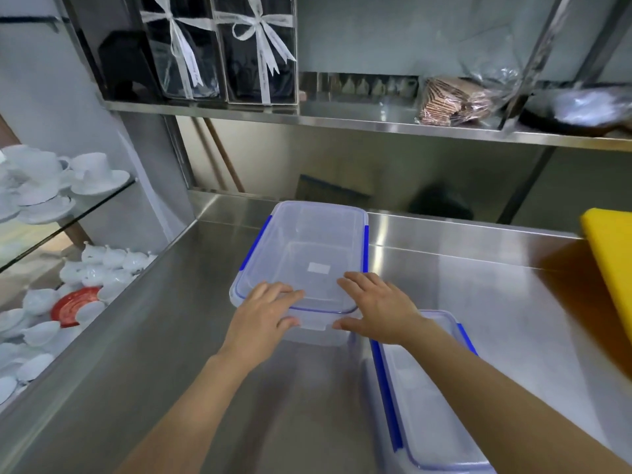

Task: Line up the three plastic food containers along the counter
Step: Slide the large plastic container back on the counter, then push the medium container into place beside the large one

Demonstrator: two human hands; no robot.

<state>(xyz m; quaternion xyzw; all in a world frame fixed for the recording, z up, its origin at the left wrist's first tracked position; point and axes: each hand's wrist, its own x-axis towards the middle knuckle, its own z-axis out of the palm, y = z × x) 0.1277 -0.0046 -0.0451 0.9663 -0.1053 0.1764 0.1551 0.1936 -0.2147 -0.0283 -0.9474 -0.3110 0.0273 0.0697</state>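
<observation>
A clear plastic container with a lid and blue side clips (307, 248) stands on the steel counter (171, 336) near the back wall. My left hand (263, 316) and my right hand (376, 306) both rest on its near end, fingers on the lid and thumbs against the front edge. A second clear container with blue clips (427, 398) lies closer to me on the right, partly under my right forearm and cut off by the frame's bottom edge. A third container is not in view.
A yellow board (612, 261) leans at the right edge. A steel shelf (342, 121) above holds black gift boxes with white ribbons (222, 49) and a bag of wafers (451, 100). White cups and teapots (51, 186) fill glass shelves on the left.
</observation>
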